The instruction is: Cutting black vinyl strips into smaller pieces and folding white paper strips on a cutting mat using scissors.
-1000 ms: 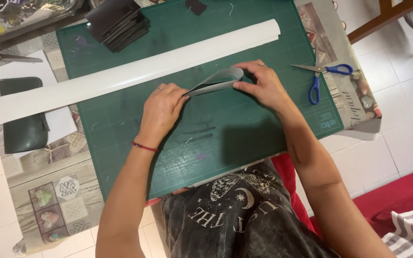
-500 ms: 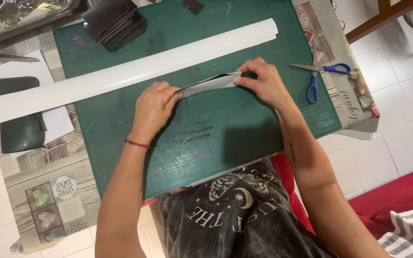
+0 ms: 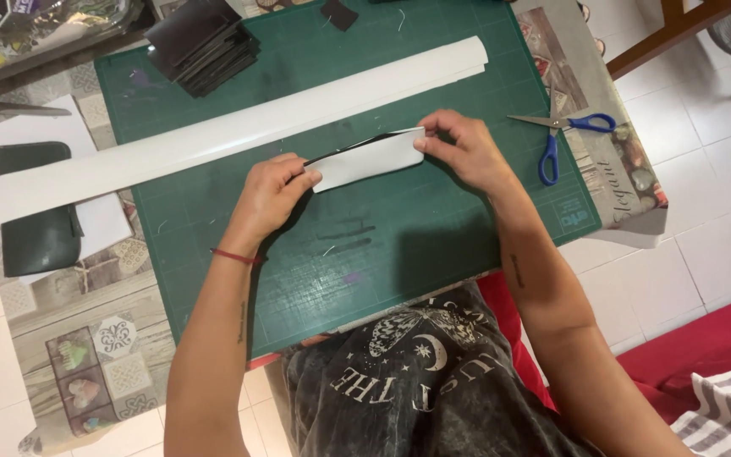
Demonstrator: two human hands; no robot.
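1. A white strip (image 3: pixel 364 161) with a dark edge is held at mid-frame over the green mat (image 3: pixel 433 245); its left end is pinched by the left hand (image 3: pixel 271 193), its right end by the right hand (image 3: pixel 460 149); both sets of fingers are clenched on it.
2. A second ago it was bowed; now it is pulled flat and straight.
3. A long white roll (image 3: pixel 213 140) lies just above; scissors (image 3: pixel 562 135) rest at the right; dark squares (image 3: pixel 203 46) are stacked at upper left.
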